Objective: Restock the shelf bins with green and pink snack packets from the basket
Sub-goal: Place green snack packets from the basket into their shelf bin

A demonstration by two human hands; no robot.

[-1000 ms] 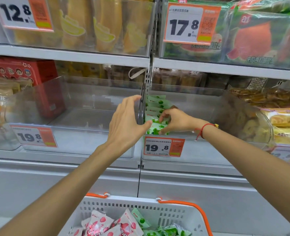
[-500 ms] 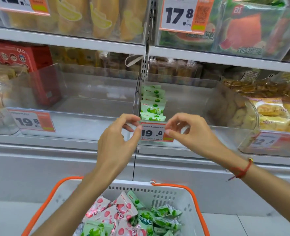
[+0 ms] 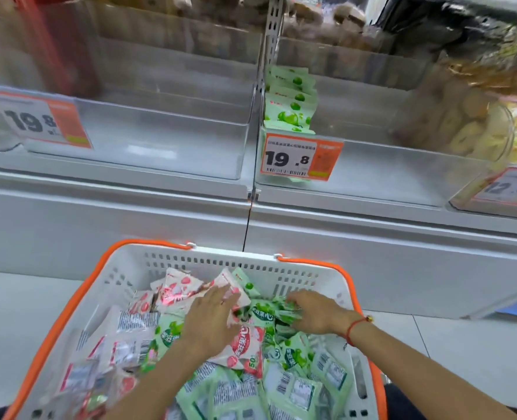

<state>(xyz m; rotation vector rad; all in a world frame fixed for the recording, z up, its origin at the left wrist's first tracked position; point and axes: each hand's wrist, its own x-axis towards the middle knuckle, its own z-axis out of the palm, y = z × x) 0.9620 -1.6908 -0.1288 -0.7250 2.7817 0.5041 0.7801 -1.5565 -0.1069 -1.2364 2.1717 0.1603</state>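
The fingers (image 3: 220,294) of the left hand (image 3: 210,316) lie spread and flat on the packet pile, pressing on a pink packet (image 3: 245,347) whose long axis runs near to far, print facing up. They are released rather than clenched, with nothing pinched between them. The fingers of the right hand (image 3: 314,312) curl down into a clump of green packets (image 3: 266,313) at the far middle of the pile; they look closed on the crumpled wrappers, though the blur (the whole frame is smeared) keeps me from saying how many they grip. A red string bracelet (image 3: 355,327) circles the right wrist.

Both hands are inside the basket (image 3: 190,257), white with orange handles, near the viewer on the floor side of the shelf. Pink packets sit mostly left and far, green ones mostly right and near, lying at all angles, many back side up with barcodes showing.

Beyond the basket stand clear shelf bins. The left bin (image 3: 160,140) carries a 19.8 price tag (image 3: 40,119). The right bin (image 3: 372,165) holds a row of green packets (image 3: 290,101) against its left wall, standing on edge, faces toward the viewer, the row running near to far. Its own 19.8 tag (image 3: 301,156) hangs below them. Farther right, a round-fronted bin (image 3: 463,128) holds pale pastries.
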